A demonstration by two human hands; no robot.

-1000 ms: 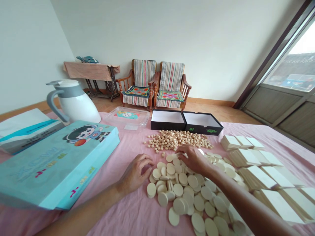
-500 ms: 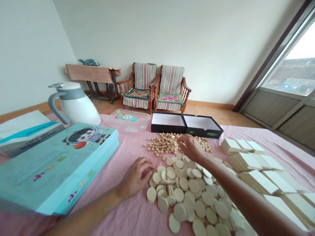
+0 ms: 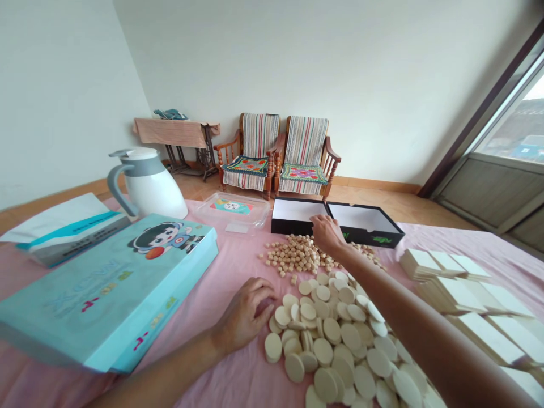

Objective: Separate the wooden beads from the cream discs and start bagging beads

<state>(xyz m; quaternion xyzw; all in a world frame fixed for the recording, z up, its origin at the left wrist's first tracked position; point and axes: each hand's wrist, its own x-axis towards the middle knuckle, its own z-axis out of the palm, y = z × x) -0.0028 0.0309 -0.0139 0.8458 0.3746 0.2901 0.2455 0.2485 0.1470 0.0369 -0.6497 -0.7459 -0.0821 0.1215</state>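
My right hand [image 3: 328,234] is above the pile of small wooden beads [image 3: 300,254], at the front wall of the left black box [image 3: 293,225]. Its fingers are pinched together, and whatever may be between them is hidden. A second black box [image 3: 374,238] with a white inside stands joined at its right. My left hand [image 3: 246,314] lies on the pink cloth with fingers loosely curved and thumb apart, holding nothing that I can see. Just right of it, a heap of round wooden discs [image 3: 344,334] spreads beneath my right forearm.
Stacks of square wooden tiles [image 3: 457,292] stand at the right. On the left are a turquoise box [image 3: 127,283], a tissue pack [image 3: 72,229] and a white jug [image 3: 153,190]. A clear plastic lid or tray [image 3: 204,212] lies behind. Two chairs [image 3: 261,136] stand beyond the table.
My right hand has moved from within the bead pile forward to the black box's edge. My left hand stays beside the discs. The view has shifted slightly to the left.
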